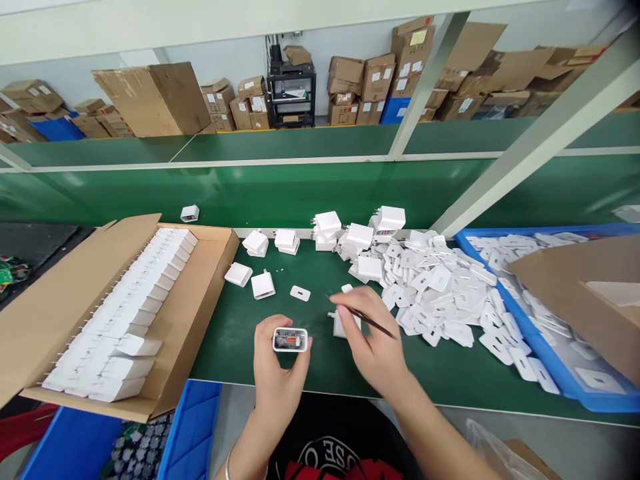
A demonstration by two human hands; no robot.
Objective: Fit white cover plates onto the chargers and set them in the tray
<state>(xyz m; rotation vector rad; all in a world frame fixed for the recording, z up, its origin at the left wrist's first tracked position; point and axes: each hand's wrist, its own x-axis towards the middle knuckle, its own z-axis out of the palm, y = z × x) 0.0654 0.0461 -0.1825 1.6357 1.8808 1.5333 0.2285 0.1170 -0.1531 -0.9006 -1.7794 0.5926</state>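
Note:
My left hand [279, 363] is closed around a white charger housing [290, 340], whose uncovered end faces up and shows parts inside. In my right hand [373, 333] is a thin dark pair of tweezers [373, 323], pinched between thumb and fingers, with its tip pointing left. Partly hidden behind that hand, another white charger [341, 325] lies on the green table. A single white cover plate [300, 293] with a slot rests flat beyond my left hand. Several more chargers [263, 285] lie loose nearby.
Right of my hands spreads a big heap of white cover plates [435, 287], beside a blue tray [545, 340] holding more. Chargers stand in rows in an open cardboard box [210, 287] at left. A slanted white post [530, 133] rises at the right. Blue bins [190, 427] sit below the table edge.

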